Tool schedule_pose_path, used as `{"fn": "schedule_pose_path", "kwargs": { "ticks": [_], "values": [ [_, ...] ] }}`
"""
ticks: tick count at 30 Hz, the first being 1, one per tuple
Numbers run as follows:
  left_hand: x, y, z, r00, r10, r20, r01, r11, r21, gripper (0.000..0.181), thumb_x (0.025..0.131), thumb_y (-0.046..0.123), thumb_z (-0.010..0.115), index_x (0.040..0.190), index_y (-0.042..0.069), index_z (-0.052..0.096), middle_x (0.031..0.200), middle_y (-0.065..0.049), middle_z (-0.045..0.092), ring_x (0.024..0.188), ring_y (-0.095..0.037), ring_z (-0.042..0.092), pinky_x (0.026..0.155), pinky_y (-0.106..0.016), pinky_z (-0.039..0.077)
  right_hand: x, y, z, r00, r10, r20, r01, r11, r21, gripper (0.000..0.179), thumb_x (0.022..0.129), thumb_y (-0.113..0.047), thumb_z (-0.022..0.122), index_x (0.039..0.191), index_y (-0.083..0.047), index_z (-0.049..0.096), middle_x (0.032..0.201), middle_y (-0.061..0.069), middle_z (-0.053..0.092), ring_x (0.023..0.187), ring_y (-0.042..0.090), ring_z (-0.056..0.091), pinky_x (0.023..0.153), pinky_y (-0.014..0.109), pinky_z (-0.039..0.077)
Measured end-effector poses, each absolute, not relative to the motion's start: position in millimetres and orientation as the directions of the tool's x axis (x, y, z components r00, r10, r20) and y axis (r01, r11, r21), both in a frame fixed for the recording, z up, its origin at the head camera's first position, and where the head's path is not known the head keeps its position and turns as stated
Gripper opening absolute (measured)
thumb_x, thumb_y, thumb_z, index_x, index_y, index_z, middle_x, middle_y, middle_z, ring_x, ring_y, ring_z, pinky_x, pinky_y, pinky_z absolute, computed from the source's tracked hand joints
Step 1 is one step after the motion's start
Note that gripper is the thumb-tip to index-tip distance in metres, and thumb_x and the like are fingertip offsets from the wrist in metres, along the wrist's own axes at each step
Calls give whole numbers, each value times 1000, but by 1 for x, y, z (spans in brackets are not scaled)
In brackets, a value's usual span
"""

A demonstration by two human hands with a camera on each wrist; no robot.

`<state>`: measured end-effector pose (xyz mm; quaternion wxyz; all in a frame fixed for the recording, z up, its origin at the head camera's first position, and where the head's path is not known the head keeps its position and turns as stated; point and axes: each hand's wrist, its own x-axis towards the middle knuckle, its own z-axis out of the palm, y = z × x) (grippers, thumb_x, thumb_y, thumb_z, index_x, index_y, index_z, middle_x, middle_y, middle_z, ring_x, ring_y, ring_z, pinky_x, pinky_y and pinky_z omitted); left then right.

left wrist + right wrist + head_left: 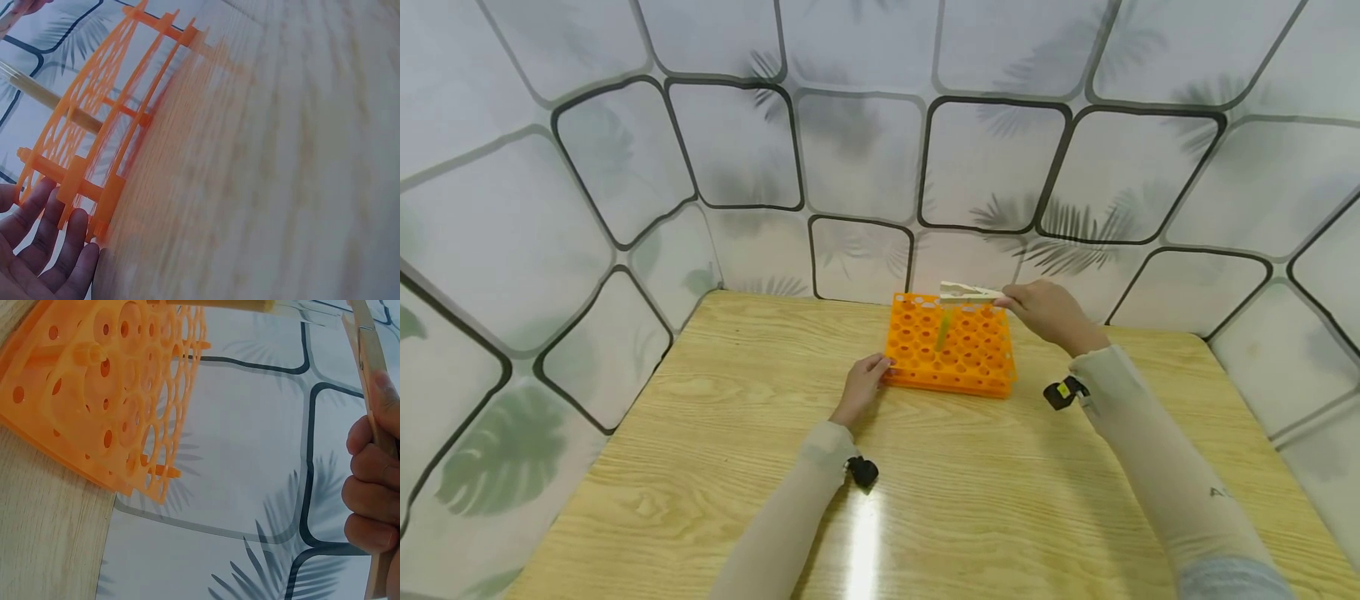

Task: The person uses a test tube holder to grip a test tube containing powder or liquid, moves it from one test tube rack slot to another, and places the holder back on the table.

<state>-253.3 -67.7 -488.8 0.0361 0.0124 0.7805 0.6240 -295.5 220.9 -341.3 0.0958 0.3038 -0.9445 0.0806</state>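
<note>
At centre, the left hand (861, 387) grips the rack's (958, 362) lower-left corner, likely to steady it; the right hand (1047, 313) grips a clamp (972, 296), likely to control the tube (942, 331).

The head view is bright, with white glare on the table (700, 467) and a soft shadow beside the right sleeve (1165, 450); both wrist views are dimmer, the left's foreground blurred

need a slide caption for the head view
Right hand holds a wooden clamp at the top of a yellowish tube in an orange rack; left hand holds the rack's corner.
</note>
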Motion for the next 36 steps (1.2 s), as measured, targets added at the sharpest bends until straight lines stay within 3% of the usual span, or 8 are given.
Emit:
{"fn": "schedule_pose_path", "kwargs": {
  "ticks": [21,32,36],
  "values": [
    [-253,-69,-488,-997,74,-31,-13,240,971,32,101,21,44,107,-2,65,104,-21,67,100,-30,60,71,-27,46,-299,221,-345,-821,-544,172,-566,815,-125,37,100,-32,42,69,-12,40,55,-2,25,49,12,25,56,29,31],
    [-246,-70,-476,-993,111,-32,-7,216,976,35,101,18,41,110,-9,61,109,-30,62,107,-40,56,84,-51,46,-299,220,-350,-824,-541,171,-563,815,-134,38,100,-33,40,69,-12,41,54,-2,27,49,12,26,56,29,31],
    [-242,-69,-471,-994,102,-30,-6,233,972,34,101,17,41,109,-8,61,109,-27,63,105,-38,58,82,-46,48,-298,219,-350,-818,-547,175,-571,810,-137,38,101,-33,40,70,-12,41,55,-2,26,49,12,26,56,29,30]
  ]
}}
